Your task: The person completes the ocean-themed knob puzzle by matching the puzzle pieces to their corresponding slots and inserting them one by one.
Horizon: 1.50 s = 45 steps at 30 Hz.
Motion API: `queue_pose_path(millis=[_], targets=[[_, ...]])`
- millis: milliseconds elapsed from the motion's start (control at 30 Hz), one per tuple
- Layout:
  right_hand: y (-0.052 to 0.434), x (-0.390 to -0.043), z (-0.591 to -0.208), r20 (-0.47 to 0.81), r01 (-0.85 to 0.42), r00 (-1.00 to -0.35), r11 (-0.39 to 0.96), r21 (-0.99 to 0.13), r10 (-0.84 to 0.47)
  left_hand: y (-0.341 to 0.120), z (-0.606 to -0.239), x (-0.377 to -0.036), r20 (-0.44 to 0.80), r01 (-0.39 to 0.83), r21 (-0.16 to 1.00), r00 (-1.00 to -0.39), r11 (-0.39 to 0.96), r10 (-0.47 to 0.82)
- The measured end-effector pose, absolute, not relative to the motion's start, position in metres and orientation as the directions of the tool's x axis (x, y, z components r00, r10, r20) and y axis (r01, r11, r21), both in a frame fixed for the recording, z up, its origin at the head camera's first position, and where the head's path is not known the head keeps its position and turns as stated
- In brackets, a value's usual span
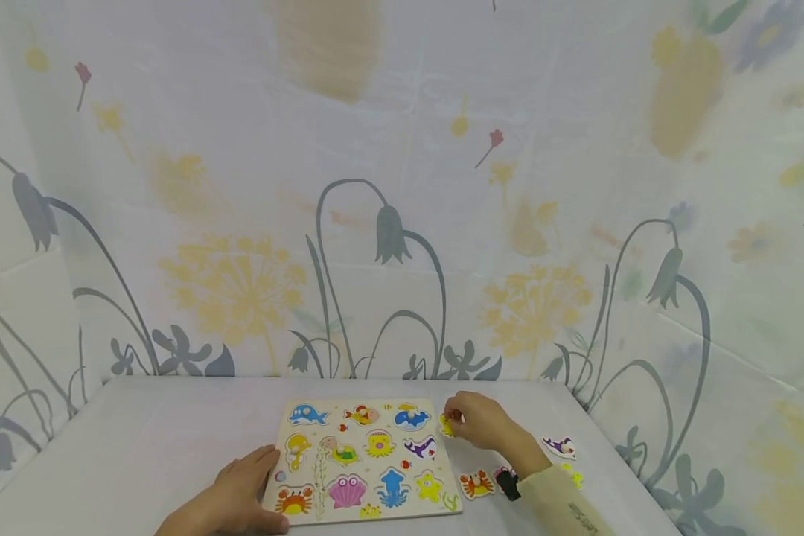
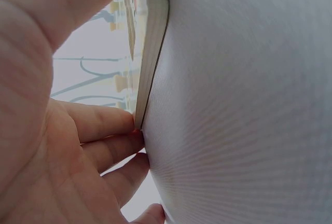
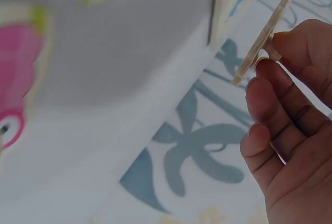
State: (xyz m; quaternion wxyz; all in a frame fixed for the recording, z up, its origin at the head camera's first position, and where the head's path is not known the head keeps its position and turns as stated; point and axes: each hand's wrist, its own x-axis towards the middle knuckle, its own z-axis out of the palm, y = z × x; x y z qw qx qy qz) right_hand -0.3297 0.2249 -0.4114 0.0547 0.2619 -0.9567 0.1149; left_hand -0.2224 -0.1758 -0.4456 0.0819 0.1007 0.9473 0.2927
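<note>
My right hand [image 1: 482, 420] pinches a small yellow puzzle piece [image 1: 446, 425] just off the board's upper right edge. In the right wrist view the piece [image 3: 263, 40] appears edge-on, with thumb and fingertips on the knob at its back; its picture is turned away. A wooden sea-animal puzzle board [image 1: 355, 515] lies flat on the table. Against its left edge rests my left hand [image 1: 234, 495], fingers fairly straight along the side and thumb near the front corner. The left wrist view shows those fingertips touching the board's edge [image 2: 150, 53].
Right of the board lie a crab piece [image 1: 476, 485], a partly hidden pink-and-black piece [image 1: 507, 482], a purple shark-like piece [image 1: 560, 447] and a yellow piece [image 1: 572, 475] partly behind the sleeve. A flower-printed curtain [image 1: 402, 149] stands behind the white table [image 1: 174, 424].
</note>
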Motion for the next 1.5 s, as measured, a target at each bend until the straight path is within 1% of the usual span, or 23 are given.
queue_pose_path(millis=[300, 633, 867, 1033, 1500], targets=[[0.185, -0.327, -0.408, 0.137, -0.59, -0.807, 0.795, -0.143, -0.574, -0.179, -0.445, -0.222, -0.083, 0.18, 0.536, -0.961, 0.825, 0.264], [0.15, -0.323, -0.408, 0.122, -0.662, -0.749, 0.738, -0.126, -0.651, -0.178, -0.444, -0.221, -0.086, 0.178, 0.543, -0.96, 0.82, 0.266], [0.13, -0.321, -0.414, 0.071, -0.655, -0.754, 0.743, -0.136, -0.653, -0.179, -0.448, -0.223, -0.095, 0.162, 0.553, -0.962, 0.817, 0.255], [0.119, -0.321, -0.419, 0.072, -0.669, -0.743, 0.735, -0.114, -0.665, -0.179, -0.449, -0.224, -0.086, 0.172, 0.552, -0.962, 0.816, 0.261], [0.107, -0.322, -0.425, 0.05, -0.663, -0.748, 0.741, -0.107, -0.662, -0.178, -0.447, -0.223, -0.098, 0.164, 0.545, -0.962, 0.822, 0.256]])
